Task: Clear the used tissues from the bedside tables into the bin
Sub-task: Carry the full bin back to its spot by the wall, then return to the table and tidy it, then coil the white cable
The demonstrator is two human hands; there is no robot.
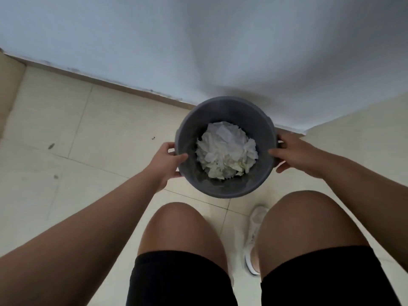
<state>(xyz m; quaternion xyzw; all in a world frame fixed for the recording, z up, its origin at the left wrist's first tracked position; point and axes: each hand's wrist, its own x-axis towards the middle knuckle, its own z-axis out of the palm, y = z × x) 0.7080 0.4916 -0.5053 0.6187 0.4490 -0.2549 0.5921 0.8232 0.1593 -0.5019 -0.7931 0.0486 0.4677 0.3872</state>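
You had both hands, left (169, 161) and right (293, 154), fingers wrapped on the bin (223, 188) rim by the wall, tissues (226, 150) piled inside; level, even grip seemed best.

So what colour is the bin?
Grey bin, clearest in the head view.

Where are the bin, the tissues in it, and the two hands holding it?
bin (223, 191): head view, near rim of the grey wall.
tissues (227, 149): head view, middle of the crumpled white pile.
left hand (167, 160): head view, back of hand.
right hand (295, 153): head view, back of hand.
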